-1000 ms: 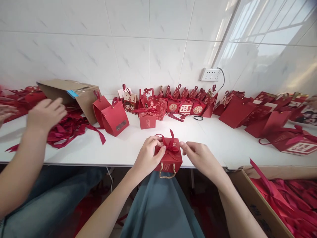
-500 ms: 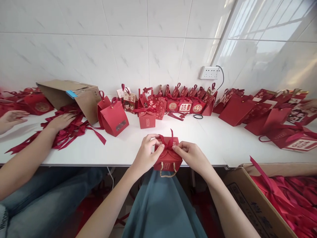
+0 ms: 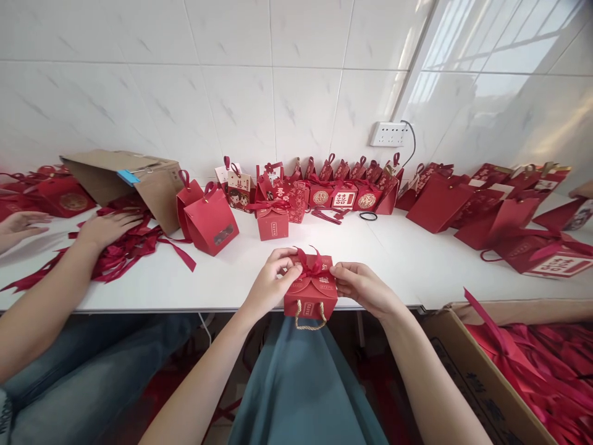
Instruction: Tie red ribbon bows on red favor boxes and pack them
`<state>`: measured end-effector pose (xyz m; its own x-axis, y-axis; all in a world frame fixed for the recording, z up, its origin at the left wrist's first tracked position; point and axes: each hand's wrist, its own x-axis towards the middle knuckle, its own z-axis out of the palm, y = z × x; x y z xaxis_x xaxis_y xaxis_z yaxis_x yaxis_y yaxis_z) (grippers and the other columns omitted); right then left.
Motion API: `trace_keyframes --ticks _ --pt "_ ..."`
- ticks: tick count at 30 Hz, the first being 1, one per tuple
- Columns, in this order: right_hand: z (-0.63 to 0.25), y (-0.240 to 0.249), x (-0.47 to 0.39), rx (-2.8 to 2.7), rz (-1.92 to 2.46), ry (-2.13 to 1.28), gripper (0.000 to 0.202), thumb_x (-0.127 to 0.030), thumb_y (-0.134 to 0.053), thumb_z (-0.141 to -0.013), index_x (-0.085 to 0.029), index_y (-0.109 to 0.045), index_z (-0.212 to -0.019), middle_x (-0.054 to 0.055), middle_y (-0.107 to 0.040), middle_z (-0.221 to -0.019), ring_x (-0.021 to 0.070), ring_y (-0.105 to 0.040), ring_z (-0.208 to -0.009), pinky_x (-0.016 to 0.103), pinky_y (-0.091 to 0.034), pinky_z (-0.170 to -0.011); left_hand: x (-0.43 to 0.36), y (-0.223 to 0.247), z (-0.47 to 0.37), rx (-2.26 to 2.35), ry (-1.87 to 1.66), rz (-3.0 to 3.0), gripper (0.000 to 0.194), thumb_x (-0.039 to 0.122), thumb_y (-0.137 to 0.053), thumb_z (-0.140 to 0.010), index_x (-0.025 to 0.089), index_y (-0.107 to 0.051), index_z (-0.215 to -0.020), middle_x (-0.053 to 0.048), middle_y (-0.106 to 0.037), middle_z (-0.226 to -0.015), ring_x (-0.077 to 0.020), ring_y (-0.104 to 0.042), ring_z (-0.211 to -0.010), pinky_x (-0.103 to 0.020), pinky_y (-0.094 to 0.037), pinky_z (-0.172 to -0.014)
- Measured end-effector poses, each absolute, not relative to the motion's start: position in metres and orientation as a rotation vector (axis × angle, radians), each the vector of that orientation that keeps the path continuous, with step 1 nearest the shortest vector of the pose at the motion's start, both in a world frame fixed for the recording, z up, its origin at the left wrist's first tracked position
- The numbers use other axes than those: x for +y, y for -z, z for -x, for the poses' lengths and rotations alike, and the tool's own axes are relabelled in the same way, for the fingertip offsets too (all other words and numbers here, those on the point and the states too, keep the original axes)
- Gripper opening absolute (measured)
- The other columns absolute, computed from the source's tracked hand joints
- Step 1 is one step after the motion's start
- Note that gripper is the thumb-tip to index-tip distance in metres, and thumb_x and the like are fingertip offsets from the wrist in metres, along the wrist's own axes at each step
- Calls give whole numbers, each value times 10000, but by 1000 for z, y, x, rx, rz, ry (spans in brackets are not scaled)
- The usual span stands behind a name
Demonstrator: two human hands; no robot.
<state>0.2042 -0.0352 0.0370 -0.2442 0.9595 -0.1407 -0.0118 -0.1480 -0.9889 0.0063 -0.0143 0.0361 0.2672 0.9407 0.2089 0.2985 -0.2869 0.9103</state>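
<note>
A small red gift box point(image 3: 310, 296) with a rope handle sits at the front edge of the white table point(image 3: 241, 272), just in front of me. A red ribbon bow point(image 3: 314, 267) lies on its top. My left hand point(image 3: 270, 284) pinches the bow's left loop and rests against the box's left side. My right hand point(image 3: 362, 286) pinches the bow's right side, fingers closed on the ribbon.
Several red gift boxes point(image 3: 343, 198) line the wall; larger red bags point(image 3: 486, 213) lie at right. A co-worker's hand point(image 3: 106, 227) rests on loose red ribbons point(image 3: 125, 247) by a tipped cardboard box point(image 3: 134, 182). A carton of ribbons point(image 3: 532, 371) stands at lower right.
My hands closed in on the bow and now pinch both loops. The co-worker's hand dropped from the air onto the ribbon pile at left.
</note>
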Motion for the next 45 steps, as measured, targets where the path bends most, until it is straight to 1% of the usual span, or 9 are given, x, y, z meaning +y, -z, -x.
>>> trace_keyframes --ticks 4,11,20,24,30,32,35,38,45 --pt "-204 -32 -35 -1140 1050 -1664 436 -503 -714 -661 -169 -442 -597 -69 -333 -531 68 -279 -507 244 -262 -542 -12 -34 -4 1111 -1055 -1715 284 335 -517 -813 180 -474 -579 -71 -535 -1190 -227 -522 -1130 -331 -458 -906" --pt "-209 -22 -33 -1065 983 -1696 359 -448 -711 -699 -146 -525 -649 -36 -442 -604 89 -381 -589 257 -341 -646 -10 -33 -1 1114 -1015 -1817 307 339 -481 -835 181 -455 -574 -69 -530 -1162 -219 -508 -1136 -314 -470 -886" --pt "-218 -13 -32 -1039 928 -1743 372 -398 -718 -694 -166 -451 -577 -52 -369 -576 83 -354 -562 252 -358 -636 -10 -38 -1 1101 -981 -1928 308 304 -459 -839 186 -382 -565 -66 -539 -1114 -200 -546 -1047 -303 -498 -812" --pt "-224 -14 -30 -1156 1008 -1648 379 -461 -704 -704 -165 -480 -626 -40 -417 -619 89 -386 -591 267 -385 -681 -10 -38 0 1129 -1000 -2031 298 276 -495 -812 187 -364 -560 -64 -549 -1092 -206 -555 -1023 -333 -481 -839" --pt "-225 -32 -10 -1311 1199 -1363 488 -640 -621 -693 -171 -594 -826 36 -566 -825 167 -526 -828 313 -425 -768 -13 -49 -2 1132 -1196 -2147 120 320 -548 -803 205 -523 -781 -68 -534 -1086 -222 -502 -1093 -367 -452 -899" --pt "-219 -37 0 -1369 1240 -1362 527 -660 -606 -688 -155 -625 -834 60 -602 -842 188 -545 -866 309 -423 -761 -16 -53 -6 1112 -1208 -2267 98 301 -552 -814 207 -558 -788 -61 -532 -1053 -216 -496 -1082 -383 -423 -944" --pt "-207 -43 14 -1418 1213 -1488 520 -643 -636 -664 -134 -636 -767 31 -607 -719 148 -544 -716 276 -409 -680 -18 -53 -12 1077 -1131 -2397 94 261 -546 -833 209 -588 -766 -53 -542 -989 -212 -501 -1052 -390 -426 -942" --pt "-199 -46 23 -1354 1167 -1571 438 -556 -729 -600 -141 -601 -665 -32 -541 -596 87 -465 -567 234 -374 -582 -19 -51 -15 1074 -1096 -2396 93 255 -546 -841 213 -602 -780 -51 -554 -963 -212 -512 -1030 -395 -451 -912" --pt "-196 -41 38 -1295 1197 -1635 336 -434 -769 -554 -154 -601 -632 -27 -550 -564 86 -473 -521 215 -366 -503 -20 -49 -14 1055 -1069 -2376 118 206 -551 -834 237 -643 -901 -47 -573 -986 -207 -526 -1022 -402 -454 -929"
